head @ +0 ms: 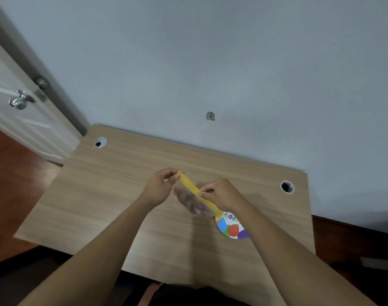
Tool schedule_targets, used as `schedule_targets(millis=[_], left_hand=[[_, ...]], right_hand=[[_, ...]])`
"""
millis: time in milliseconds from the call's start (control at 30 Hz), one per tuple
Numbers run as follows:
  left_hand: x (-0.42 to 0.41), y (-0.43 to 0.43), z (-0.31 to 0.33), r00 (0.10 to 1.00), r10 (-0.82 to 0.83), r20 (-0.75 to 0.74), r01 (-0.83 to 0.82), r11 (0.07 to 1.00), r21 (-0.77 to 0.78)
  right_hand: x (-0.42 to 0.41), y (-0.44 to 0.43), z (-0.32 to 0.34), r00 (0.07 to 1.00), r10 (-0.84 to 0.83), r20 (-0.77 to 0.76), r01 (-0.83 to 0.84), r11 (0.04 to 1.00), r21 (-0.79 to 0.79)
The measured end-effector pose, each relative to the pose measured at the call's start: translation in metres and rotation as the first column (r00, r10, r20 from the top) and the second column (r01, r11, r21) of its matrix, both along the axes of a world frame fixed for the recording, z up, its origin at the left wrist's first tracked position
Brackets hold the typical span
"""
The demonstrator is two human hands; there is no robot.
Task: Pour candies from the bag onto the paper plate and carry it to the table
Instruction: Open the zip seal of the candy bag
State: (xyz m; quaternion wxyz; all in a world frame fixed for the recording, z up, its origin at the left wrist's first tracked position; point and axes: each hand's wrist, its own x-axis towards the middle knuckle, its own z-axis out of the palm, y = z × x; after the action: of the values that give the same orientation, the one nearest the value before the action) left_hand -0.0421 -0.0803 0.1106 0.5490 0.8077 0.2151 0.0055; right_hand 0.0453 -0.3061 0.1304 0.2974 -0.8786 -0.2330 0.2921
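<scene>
A clear plastic bag [192, 200] with a yellow zip strip along its top hangs above the wooden desk, dark candies showing through it. My left hand [161, 186] pinches the strip's far end. My right hand [221, 194] pinches the strip near its middle. A paper plate [231, 227] printed with coloured balloons and letters lies flat on the desk just below and right of the bag, partly hidden by my right wrist and forearm.
The light wooden desk [113, 195] stands against a pale blue wall, with a round cable hole at back left [100, 142] and one at right [287, 187]. A white door with a metal knob [19, 101] stands at left. Dark wood floor surrounds the desk.
</scene>
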Motion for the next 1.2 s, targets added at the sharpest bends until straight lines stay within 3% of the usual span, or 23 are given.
schedule_targets(millis=[67, 167, 300, 400, 567, 700, 800, 967, 1200], left_hand=[[0.001, -0.007, 0.009, 0.994, 0.110, -0.026, -0.109, 0.993, 0.044], [0.004, -0.014, 0.020, 0.941, 0.251, -0.227, -0.259, 0.966, -0.006], [-0.001, -0.037, 0.048, 0.891, -0.039, -0.453, -0.132, 0.931, -0.340], [0.000, -0.056, 0.056, 0.899, -0.142, -0.414, -0.065, 0.892, -0.447], [0.009, -0.068, 0.053, 0.950, -0.092, -0.300, -0.135, 0.745, -0.653], [0.013, -0.068, 0.050, 0.963, -0.038, -0.266, -0.162, 0.708, -0.687], [0.016, -0.073, 0.049, 0.970, -0.004, -0.244, -0.168, 0.713, -0.680], [0.023, -0.084, 0.040, 0.980, 0.061, -0.188, -0.168, 0.760, -0.628], [0.034, -0.093, 0.038, 0.970, 0.177, -0.168, -0.242, 0.779, -0.578]], right_hand=[[0.000, -0.002, 0.005, 0.999, -0.037, -0.023, 0.037, 0.999, 0.010], [0.000, -0.004, 0.014, 0.992, -0.120, -0.040, 0.121, 0.992, 0.036], [-0.001, -0.009, 0.021, 0.970, -0.224, -0.094, 0.230, 0.971, 0.064], [-0.002, -0.012, 0.025, 0.955, -0.257, -0.150, 0.278, 0.950, 0.144], [-0.002, -0.021, 0.034, 0.902, -0.293, -0.317, 0.378, 0.891, 0.252], [-0.005, -0.027, 0.041, 0.805, -0.304, -0.510, 0.508, 0.797, 0.327], [-0.005, -0.029, 0.040, 0.814, -0.348, -0.465, 0.508, 0.814, 0.281], [-0.007, -0.027, 0.036, 0.871, -0.423, -0.250, 0.483, 0.833, 0.271], [0.000, -0.023, 0.034, 0.844, -0.525, -0.114, 0.534, 0.797, 0.284]])
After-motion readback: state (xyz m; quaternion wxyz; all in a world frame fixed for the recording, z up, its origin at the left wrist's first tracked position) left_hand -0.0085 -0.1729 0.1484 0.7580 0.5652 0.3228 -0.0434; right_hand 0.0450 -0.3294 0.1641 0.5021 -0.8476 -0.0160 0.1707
